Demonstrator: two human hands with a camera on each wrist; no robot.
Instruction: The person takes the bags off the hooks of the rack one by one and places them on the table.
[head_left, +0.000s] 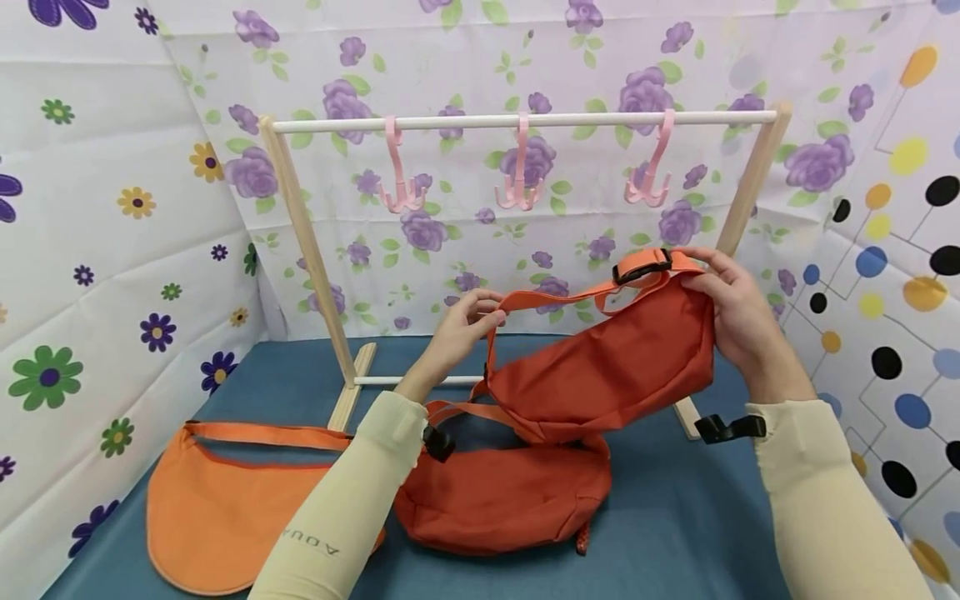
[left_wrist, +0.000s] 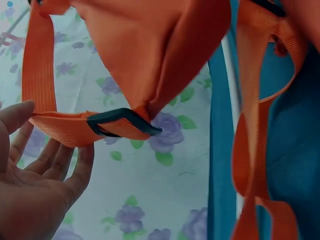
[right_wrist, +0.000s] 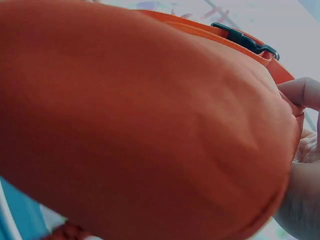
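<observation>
A red-orange waist bag (head_left: 607, 367) hangs in the air between both hands, tilted with its right end higher. My left hand (head_left: 463, 325) pinches its orange strap (left_wrist: 65, 127) between thumb and fingers, near a dark strap slider (left_wrist: 117, 122). At the bag's upper right corner, my right hand (head_left: 738, 312) grips the fabric and strap end, close to a black buckle (head_left: 642, 268). In the right wrist view the bag's body hides part of that hand. A second red-orange waist bag (head_left: 502, 504) lies on the blue cloth just below the raised one.
A lighter orange bag (head_left: 225, 508) lies at the left, partly behind my left sleeve. Behind the hands stands a wooden rack (head_left: 307, 242) with a white bar (head_left: 450, 122). Three pink hooks (head_left: 402, 187) hang from it. Blue cloth (head_left: 690, 508) covers the surface.
</observation>
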